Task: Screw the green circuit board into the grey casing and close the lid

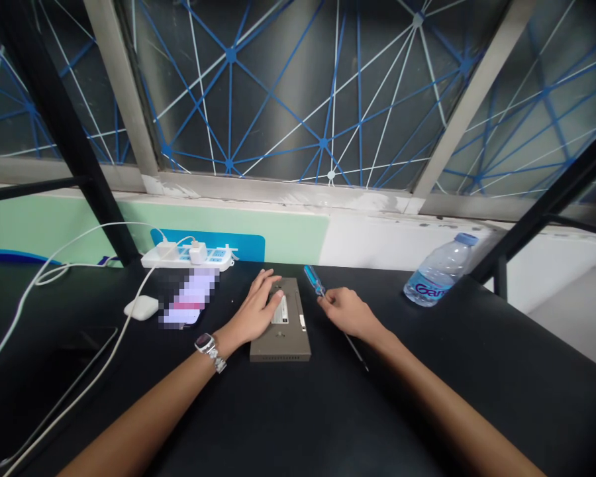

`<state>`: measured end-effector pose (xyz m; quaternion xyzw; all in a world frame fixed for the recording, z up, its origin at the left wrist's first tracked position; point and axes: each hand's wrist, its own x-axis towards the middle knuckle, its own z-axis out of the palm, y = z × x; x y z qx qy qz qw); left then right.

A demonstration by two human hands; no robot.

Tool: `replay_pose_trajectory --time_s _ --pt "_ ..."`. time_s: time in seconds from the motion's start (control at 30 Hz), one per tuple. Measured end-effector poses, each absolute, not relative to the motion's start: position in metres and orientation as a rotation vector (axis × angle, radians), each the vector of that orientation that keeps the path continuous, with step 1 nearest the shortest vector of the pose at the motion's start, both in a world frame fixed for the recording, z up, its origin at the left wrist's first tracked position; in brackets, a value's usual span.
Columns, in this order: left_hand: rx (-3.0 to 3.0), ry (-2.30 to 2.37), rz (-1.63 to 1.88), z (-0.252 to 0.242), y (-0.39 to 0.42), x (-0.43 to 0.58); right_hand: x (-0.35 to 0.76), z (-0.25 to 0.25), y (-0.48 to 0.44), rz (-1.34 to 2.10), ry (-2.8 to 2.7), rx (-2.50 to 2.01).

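White power strip [189, 257] and white oval case [141, 307] are seen at left on the black bench [298, 411]. Left hand [256, 310] is laid open, flat on the flat grey metal box [287, 331], mid-bench. Blue-handled screwdriver [314, 280] is gripped in the closed right hand [345, 313], just beside the box. Clear plastic water bottle [440, 271] is lying at right.

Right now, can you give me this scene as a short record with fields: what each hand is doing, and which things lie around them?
left hand: open, resting flat on the grey box; wristwatch on the wrist
right hand: closed around the screwdriver, blue handle pointing away from the person
surface: black table
left of the box: blurred phone, white case, power strip
right side: water bottle lying on its side
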<state>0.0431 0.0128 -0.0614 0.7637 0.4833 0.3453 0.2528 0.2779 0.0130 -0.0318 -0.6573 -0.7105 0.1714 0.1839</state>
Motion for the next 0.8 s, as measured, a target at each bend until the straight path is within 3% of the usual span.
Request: replay_pose_trajectory --time_s 0.27,0.47,0.67,0.8 --pt "1.869 1.443 1.000 -0.062 0.011 0.046 0.271 -0.031 0.002 0.043 -2.208 -2.109" --pt "1.776 1.437 1.064 -0.069 0.014 0.048 0.251 -0.036 -0.010 -0.173 -2.204 -1.639" --pt "1.697 1.335 1.201 -0.071 0.015 0.048 0.241 -0.041 -0.020 0.222 -2.254 -1.407" --pt "1.660 1.239 1.403 -0.060 0.009 0.050 0.250 -0.036 -0.016 0.667 -2.048 -1.203"
